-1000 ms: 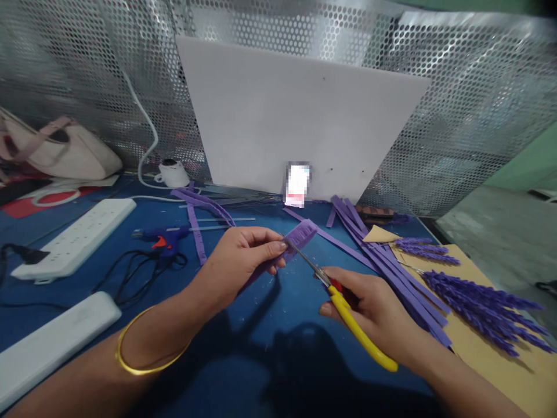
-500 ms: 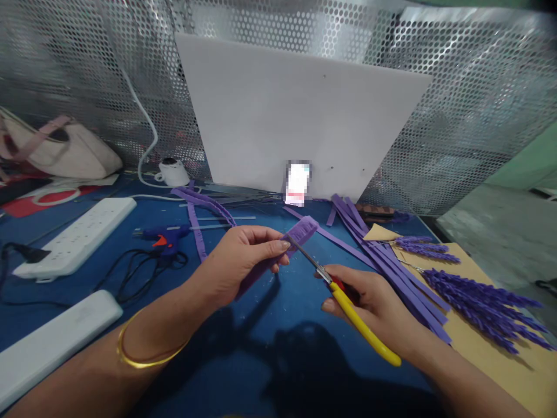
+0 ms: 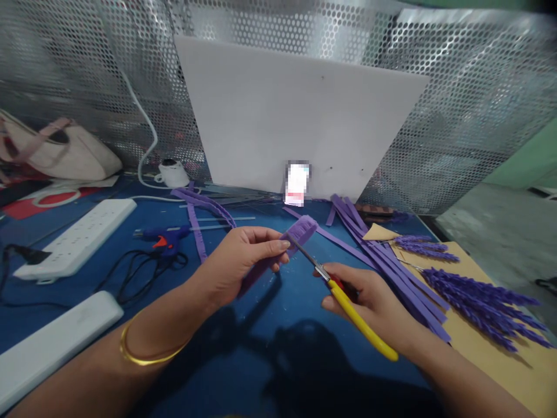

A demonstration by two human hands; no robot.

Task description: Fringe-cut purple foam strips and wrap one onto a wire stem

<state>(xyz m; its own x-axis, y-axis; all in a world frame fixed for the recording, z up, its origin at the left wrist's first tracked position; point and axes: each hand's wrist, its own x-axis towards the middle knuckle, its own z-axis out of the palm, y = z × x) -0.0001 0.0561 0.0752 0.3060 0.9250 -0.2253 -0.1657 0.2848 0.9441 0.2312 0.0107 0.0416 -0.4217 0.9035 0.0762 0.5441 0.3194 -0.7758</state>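
Near the middle of the head view, my left hand [image 3: 256,255] pinches a strip of purple crepe paper [image 3: 303,230] between thumb and fingers. One end sticks up beyond the fingertips; the rest hangs below the palm. My right hand [image 3: 369,299] is wrapped round scissors [image 3: 363,325] with a yellow handle and some red showing at the grip. Their slim metal blades [image 3: 307,255] reach left to the strip's lower edge, right beside my left thumb. Whether the blades are parted there is too fine to tell.
Purple strips [image 3: 383,255] and finished lavender stems [image 3: 474,302] lie to the right, the stems on tan paper [image 3: 531,383]. Leftward are a blue glue gun [image 3: 167,235], a power strip [image 3: 82,238] and a white bar [image 3: 56,348]. A phone [image 3: 297,183] leans on a white board [image 3: 296,116].
Almost nothing differs. Both hands, the purple strip and the scissors stay in nearly the same place, with only a very slight shift.
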